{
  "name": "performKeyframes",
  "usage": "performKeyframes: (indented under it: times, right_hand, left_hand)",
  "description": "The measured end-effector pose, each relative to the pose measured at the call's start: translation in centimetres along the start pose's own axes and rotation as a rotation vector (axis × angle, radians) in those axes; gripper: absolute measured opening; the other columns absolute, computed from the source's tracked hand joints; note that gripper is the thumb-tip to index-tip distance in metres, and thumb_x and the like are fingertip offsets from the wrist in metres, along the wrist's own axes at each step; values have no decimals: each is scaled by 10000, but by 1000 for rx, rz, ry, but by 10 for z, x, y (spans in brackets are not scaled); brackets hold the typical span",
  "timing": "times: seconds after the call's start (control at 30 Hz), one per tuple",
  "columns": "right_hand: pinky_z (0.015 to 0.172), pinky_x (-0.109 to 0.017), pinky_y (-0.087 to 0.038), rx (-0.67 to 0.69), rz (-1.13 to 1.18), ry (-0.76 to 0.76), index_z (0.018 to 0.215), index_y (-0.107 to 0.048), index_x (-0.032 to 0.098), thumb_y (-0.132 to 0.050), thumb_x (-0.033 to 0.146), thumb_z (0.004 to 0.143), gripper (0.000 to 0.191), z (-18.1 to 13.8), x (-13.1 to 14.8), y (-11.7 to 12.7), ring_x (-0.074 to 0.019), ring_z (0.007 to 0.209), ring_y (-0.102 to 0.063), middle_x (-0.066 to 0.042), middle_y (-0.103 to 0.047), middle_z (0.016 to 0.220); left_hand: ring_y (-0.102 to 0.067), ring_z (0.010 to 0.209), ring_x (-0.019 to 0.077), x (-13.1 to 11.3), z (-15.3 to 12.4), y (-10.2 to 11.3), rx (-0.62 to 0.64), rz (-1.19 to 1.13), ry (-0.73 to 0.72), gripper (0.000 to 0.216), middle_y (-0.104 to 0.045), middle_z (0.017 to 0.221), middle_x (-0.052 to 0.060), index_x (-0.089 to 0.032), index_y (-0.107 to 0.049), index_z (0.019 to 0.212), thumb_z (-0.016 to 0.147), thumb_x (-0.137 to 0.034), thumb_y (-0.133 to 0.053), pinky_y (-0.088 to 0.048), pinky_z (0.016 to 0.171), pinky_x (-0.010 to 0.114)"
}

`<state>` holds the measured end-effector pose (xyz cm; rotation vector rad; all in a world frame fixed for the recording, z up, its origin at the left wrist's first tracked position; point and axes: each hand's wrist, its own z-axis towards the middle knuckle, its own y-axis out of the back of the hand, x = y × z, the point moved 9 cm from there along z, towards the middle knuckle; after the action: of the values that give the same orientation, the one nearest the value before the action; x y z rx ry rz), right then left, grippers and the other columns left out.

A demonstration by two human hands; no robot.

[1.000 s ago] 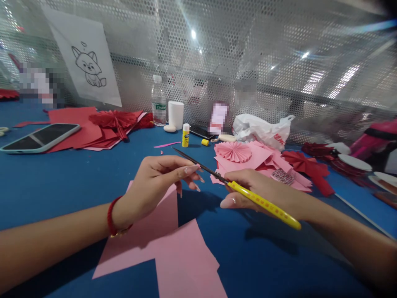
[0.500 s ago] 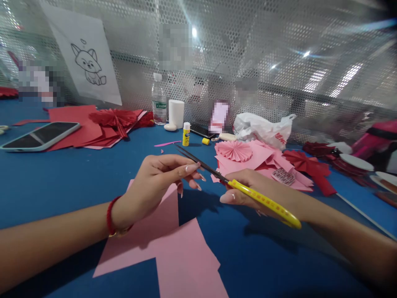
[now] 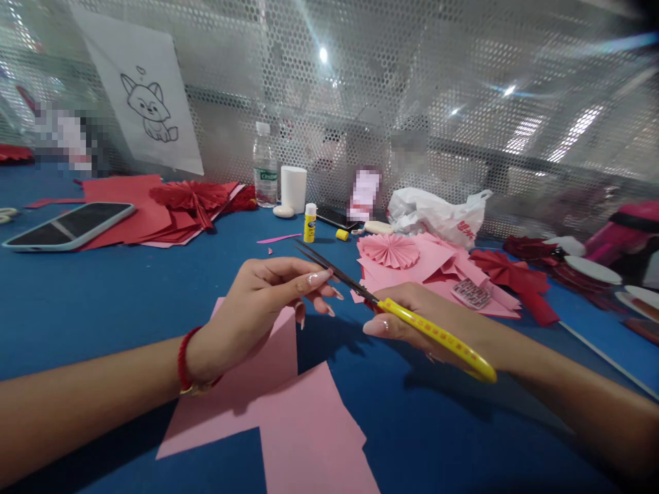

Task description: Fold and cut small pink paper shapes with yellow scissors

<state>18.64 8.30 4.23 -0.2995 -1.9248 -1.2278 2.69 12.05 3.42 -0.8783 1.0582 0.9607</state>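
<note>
My right hand grips a pair of scissors by its yellow handles, with the dark blades pointing up and to the left. At the blades, the thumb and forefinger of my left hand are pinched together. Whether they hold the blades or some small piece is hidden. My left hand's other fingers are loosely curled. Below it, a pink paper sheet lies on the blue table. A second pink paper sheet overlaps it towards me.
Pink paper with a folded fan lies beyond my right hand. Red paper and a phone are at left. A glue stick, yellow cap, water bottle and white plastic bag stand near the perforated metal panel.
Both hands and the scissors keep nearly the same pose. My right hand and the scissor handles have shifted very slightly left. The papers stay in place.
</note>
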Motion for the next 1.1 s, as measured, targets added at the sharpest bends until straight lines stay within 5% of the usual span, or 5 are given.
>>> performKeyframes:
  times: [0.73,0.93,1.1]
  right_hand:
    - [458,-240,-214,-46,-157,-15,676,-405,216,-608,709,869,566,7,-14,14,-82,468,-327,68,-347,588]
    - [588,-298,-316,-400,-335,-52,629,-538,214,-664,507,871,400,27,-56,70,-193,624,-513,-30,-559,631]
    - [678,-317,-380,-445,-269,-44,701,-640,186,-810,388,701,264,31,-69,96,-242,757,-587,-79,-671,768]
  left_hand:
    - [-710,560,123,8,2,2,5,43,42,147,-787,720,42,-159,-800,772,845,-287,-809,-532,487,163]
    - [-715,573,137,19,3,-1,40,108,79,192,-808,803,82,-155,-795,818,864,-340,-786,-495,460,170]
    - [-738,593,165,24,4,-7,102,199,77,227,-813,864,105,-157,-794,841,872,-379,-761,-519,465,190]
